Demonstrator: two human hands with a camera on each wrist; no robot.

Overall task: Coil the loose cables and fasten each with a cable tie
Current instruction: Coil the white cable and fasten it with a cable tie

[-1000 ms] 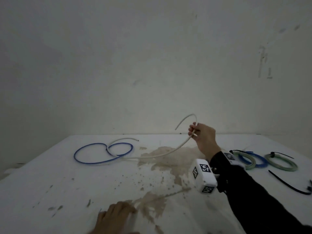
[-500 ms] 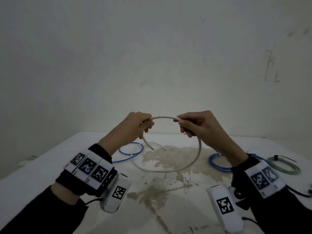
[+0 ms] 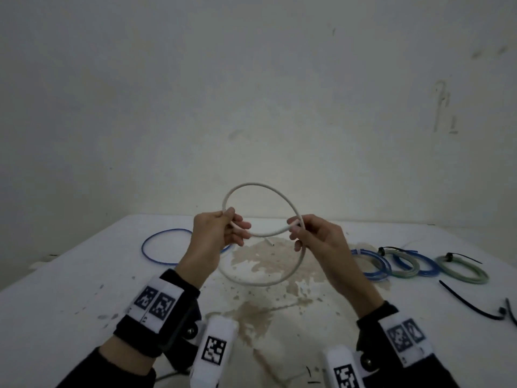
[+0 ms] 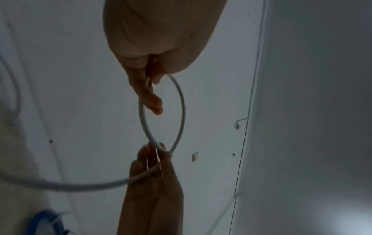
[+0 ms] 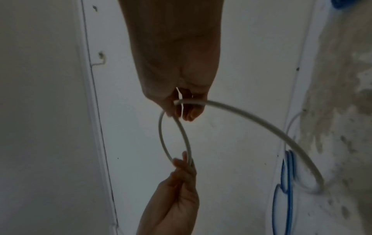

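The left hand (image 3: pixel 216 233) pinches the white cable (image 3: pixel 258 187) at the loop's 9 o'clock. The loop stands raised above the stained worktop (image 3: pixel 84 289) between both hands, a second turn sagging toward 6 o'clock. The right hand (image 3: pixel 313 238) pinches it at 3 o'clock.

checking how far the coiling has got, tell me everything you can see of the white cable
The white cable looks like a thin, smooth, round plastic-sheathed cord, fairly stiff. It is raised above the stained table, bent into roughly two loops: one upright between the hands, one hanging lower toward the stain. The left hand pinches it on one side, the right hand on the other. A cut end pokes out below the left fingers. No tie is on it yet.
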